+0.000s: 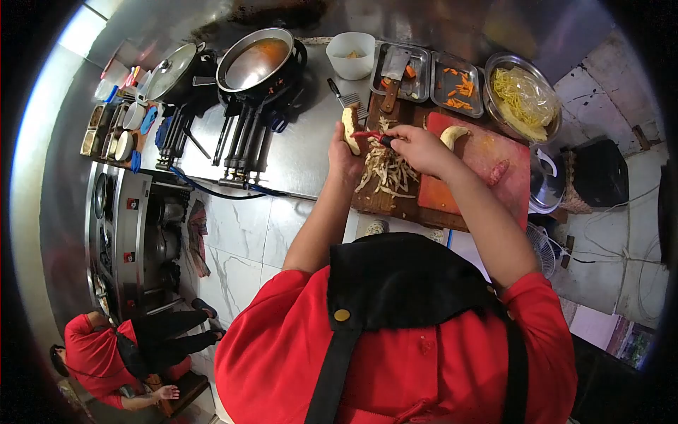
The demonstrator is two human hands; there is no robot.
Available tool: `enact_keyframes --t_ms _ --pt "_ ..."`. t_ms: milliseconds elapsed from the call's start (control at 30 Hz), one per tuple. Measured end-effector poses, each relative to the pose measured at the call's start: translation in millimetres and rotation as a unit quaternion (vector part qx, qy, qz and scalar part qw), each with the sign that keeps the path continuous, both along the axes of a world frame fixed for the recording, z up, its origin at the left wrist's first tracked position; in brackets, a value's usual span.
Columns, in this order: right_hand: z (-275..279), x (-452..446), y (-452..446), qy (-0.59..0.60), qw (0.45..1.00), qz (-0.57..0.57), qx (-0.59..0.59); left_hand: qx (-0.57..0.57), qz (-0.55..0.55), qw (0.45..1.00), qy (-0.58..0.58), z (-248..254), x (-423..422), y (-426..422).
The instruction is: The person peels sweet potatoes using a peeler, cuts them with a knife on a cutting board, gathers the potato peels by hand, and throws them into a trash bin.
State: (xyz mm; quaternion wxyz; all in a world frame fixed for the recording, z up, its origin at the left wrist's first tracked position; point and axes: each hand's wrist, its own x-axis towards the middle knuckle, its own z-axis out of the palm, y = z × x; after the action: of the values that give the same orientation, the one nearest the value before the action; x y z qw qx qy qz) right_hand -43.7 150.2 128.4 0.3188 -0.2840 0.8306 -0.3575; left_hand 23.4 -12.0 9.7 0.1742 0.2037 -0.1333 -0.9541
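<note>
My left hand [343, 157] is closed around a long, pale yellow root vegetable [350, 127], with brown skin left near its upper end. Just to the right, my right hand [422, 150] grips a red-and-black peeler [369, 134], its head close to the vegetable. Beneath both hands lies a heap of brownish peel strips [387, 173] on the wooden board [367, 202]. A peeled, curved pale root [455, 134] and a pinkish, unpeeled root [498, 172] rest on the red cutting board [452, 194].
Behind the boards stand a cleaver [390, 83] on a metal tray, a tray with carrot pieces [455, 86], a steel bowl of yellow shreds [522, 95] and a white tub [351, 55]. Left are a pan of liquid [256, 62] on a burner and another person [106, 353].
</note>
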Motion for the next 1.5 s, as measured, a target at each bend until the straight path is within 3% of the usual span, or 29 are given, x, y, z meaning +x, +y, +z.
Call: enact_keyframes --t_ms 100,167,233,300,333,433,467,533,700,767,900,1000,1100,1167,1200,1233,1300,1500 --pt "0 3 -15 0.083 0.995 -0.037 -0.034 -0.020 -0.009 1.000 0.000 7 1 11" --pt "11 9 -25 0.162 0.984 -0.073 0.032 0.001 -0.028 0.999 0.032 6 0 13" --pt "-15 18 -27 0.169 0.984 -0.059 -0.020 -0.020 0.003 1.000 0.007 23 -2 22" --pt "-26 36 -22 0.164 0.986 -0.026 0.031 -0.012 0.030 0.999 0.009 -5 -10 14" --pt "-39 41 -20 0.211 0.977 -0.009 -0.011 -0.018 0.040 0.999 -0.015 -9 -8 12" --pt "-40 52 -9 0.195 0.981 0.018 -0.017 -0.029 0.075 0.996 -0.047 -8 -4 13" --pt "-26 61 -5 0.151 0.987 0.023 0.055 -0.029 0.078 0.994 -0.070 -5 -4 12" --pt "-36 71 2 0.143 0.987 0.034 0.057 -0.023 0.104 0.986 -0.128 -4 -9 7" --pt "-41 72 10 0.100 0.994 0.016 0.050 0.018 0.119 0.989 -0.083 -30 -10 -4" --pt "-47 63 16 0.087 0.995 0.005 0.050 0.098 0.063 0.993 0.034 -39 -8 -6" --pt "1 55 11 0.058 0.995 -0.009 0.080 0.066 0.052 0.996 -0.020 -8 -3 11" --pt "4 42 -4 0.164 0.985 -0.018 0.053 0.019 0.016 0.998 -0.062 -4 -7 19" --pt "-14 27 -17 0.242 0.970 -0.030 0.023 0.018 0.020 0.999 0.032 -6 -14 24" --pt "-16 34 -19 0.207 0.976 0.014 0.061 0.021 0.029 0.999 0.016 -8 -19 17" --pt "-46 37 -14 0.266 0.964 0.010 -0.017 -0.004 0.041 0.999 -0.030 -5 -18 13" --pt "-41 43 -9 0.269 0.963 0.012 -0.016 -0.027 0.052 0.995 -0.075 7 -16 11" --pt "-31 60 5 0.187 0.978 0.048 0.075 -0.014 0.063 0.995 -0.082 14 -15 7" --pt "-45 50 27 0.077 0.997 -0.020 0.020 0.048 0.078 0.996 -0.008 -7 -16 0"
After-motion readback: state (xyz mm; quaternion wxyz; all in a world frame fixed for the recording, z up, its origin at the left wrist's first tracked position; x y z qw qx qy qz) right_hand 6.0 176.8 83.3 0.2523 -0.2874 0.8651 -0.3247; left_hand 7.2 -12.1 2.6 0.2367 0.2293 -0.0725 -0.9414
